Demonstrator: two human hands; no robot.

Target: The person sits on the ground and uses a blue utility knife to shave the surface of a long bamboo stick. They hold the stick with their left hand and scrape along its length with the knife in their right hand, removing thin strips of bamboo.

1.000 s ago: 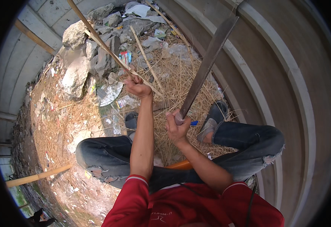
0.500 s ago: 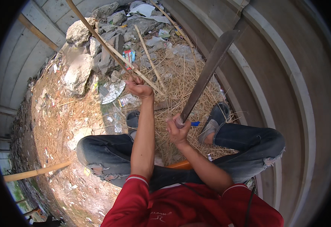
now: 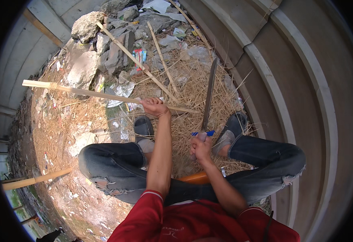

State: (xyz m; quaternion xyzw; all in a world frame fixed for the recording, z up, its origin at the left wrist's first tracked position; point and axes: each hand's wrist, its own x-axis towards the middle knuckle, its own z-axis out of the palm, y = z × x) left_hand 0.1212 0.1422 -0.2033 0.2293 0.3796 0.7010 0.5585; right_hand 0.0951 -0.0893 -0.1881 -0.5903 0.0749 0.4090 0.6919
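My left hand (image 3: 155, 107) is closed round a long pale bamboo strip (image 3: 91, 93). Its wide end reaches out to the left, and its thinner end passes the hand toward the blade on the right. In my right hand (image 3: 200, 148) is the handle of a machete (image 3: 209, 97), its long dark blade pointing away from me and seen nearly edge-on. The strip's right end lies close to the blade; whether they touch I cannot tell. Something blue (image 3: 204, 133) shows behind the machete's handle. Under my hands, dry straw and shavings (image 3: 184, 125) cover the ground between my sandalled feet.
Two bamboo strips (image 3: 134, 60) (image 3: 162, 56) lie ahead on the straw and rubble. Large rocks (image 3: 83, 68) and scattered litter are at the far left. A corrugated metal wall (image 3: 281, 80) curves along my right. A bamboo pole (image 3: 37, 179) juts in from the left. An orange object (image 3: 194, 178) lies below my lap.
The bamboo strip has swung down from pointing up and away to lying nearly level, out to the left. The machete has lowered and turned from its broad side to nearly edge-on.
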